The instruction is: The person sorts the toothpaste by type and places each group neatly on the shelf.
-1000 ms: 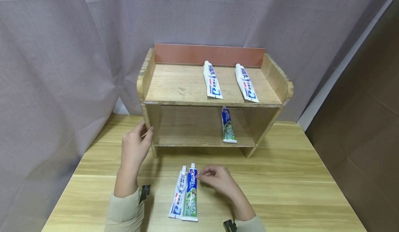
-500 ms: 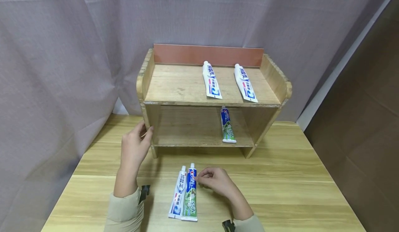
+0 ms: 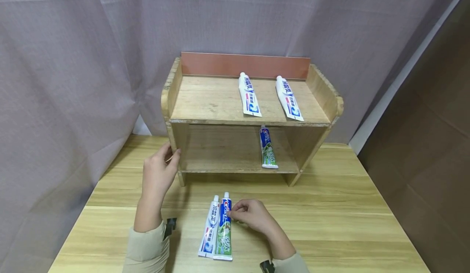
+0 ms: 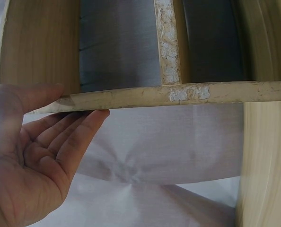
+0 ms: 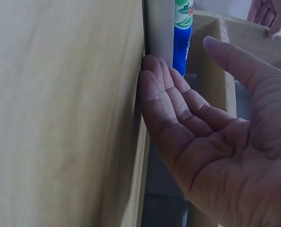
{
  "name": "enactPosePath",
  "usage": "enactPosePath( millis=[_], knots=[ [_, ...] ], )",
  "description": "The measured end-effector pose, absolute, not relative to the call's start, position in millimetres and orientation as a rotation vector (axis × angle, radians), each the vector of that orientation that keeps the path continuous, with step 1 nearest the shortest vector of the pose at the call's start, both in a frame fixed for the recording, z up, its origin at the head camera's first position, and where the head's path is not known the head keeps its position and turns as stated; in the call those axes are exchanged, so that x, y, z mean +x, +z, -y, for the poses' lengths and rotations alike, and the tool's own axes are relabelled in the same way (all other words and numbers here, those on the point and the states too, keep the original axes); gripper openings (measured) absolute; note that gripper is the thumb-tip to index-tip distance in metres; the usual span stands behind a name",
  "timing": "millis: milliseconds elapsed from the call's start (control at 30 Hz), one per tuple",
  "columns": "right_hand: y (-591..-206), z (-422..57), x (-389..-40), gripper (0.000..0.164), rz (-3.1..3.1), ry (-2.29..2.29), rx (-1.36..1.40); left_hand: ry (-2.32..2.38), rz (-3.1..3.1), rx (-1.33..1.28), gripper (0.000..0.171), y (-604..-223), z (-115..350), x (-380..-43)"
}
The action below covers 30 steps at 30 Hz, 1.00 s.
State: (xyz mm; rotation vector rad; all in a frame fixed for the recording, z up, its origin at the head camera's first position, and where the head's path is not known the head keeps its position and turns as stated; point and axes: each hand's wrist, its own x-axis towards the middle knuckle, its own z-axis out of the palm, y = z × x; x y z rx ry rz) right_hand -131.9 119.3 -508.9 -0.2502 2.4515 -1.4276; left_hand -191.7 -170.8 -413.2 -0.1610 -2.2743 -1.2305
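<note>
My left hand [image 3: 158,174] grips the left side panel of a two-tier wooden shelf [image 3: 209,103]. In the left wrist view, thumb and fingers [image 4: 79,137] lie on opposite faces of that panel's edge. On the table, a blue-and-green toothpaste tube [image 3: 225,236] lies beside a white toothpaste tube [image 3: 209,234], caps toward the shelf. My right hand [image 3: 254,216] is at the blue-and-green tube's right side. In the right wrist view its fingers [image 5: 164,101] reach down by the tube [image 5: 182,38], near the tabletop, while the thumb stands apart. Whether the fingertips touch the tube, I cannot tell.
Two white toothpaste tubes, one left [image 3: 250,97] and one right [image 3: 289,99], lie on the top tier. Another blue-and-green tube [image 3: 269,148] lies on the lower tier. A grey curtain [image 3: 235,16] hangs behind the wood-grain table [image 3: 341,216].
My right hand has shifted slightly toward me along the blue-and-green tube's right side. The left hand keeps its hold on the shelf, and the tubes stay in place.
</note>
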Motion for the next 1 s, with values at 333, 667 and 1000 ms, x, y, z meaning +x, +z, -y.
enactPosePath(
  millis=[333,667,1000],
  knots=[
    [-509.4,-111.8,-128.8,0.031,-2.465,-1.409,-0.227,-1.216,2.275,-0.163,0.029,-413.4,170.8,-192.5],
    [-511.0,-104.0,-126.3,0.033,-2.570,-1.315,-0.212,-1.216,2.265,-0.167,0.030,-414.0,171.7,-192.4],
    [-514.1,-101.2,-126.0,0.036,-2.637,-1.237,-0.218,-1.230,2.277,-0.153,0.030,-412.9,171.2,-191.4]
  ],
)
